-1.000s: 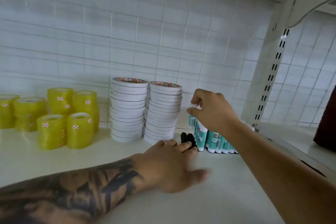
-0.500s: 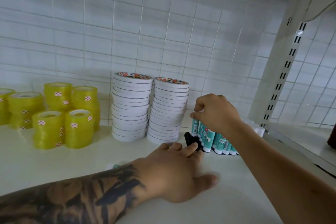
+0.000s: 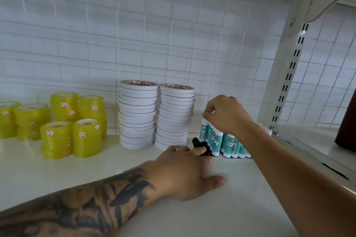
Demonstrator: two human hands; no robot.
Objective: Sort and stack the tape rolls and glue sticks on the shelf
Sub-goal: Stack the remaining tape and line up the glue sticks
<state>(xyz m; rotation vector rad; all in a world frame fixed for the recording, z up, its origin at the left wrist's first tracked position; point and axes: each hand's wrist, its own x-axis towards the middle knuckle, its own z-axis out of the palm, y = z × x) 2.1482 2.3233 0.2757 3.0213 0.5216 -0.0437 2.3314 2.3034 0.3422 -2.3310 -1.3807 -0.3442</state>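
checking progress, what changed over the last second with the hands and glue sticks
Little changed. The right hand stays pinched on the tops of the glue sticks; the left hand still rests flat, fingertips at their black bases. White tape stacks and yellow rolls stayed put.

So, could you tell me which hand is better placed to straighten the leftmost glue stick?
Right hand: it already pinches the top of that glue stick. Left hand lies flat, fingertips at its base.

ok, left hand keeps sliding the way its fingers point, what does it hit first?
Most likely the black caps at the foot of the glue sticks. The left hand lies flat on the shelf, fingertips already at them; actual contact is unclear.
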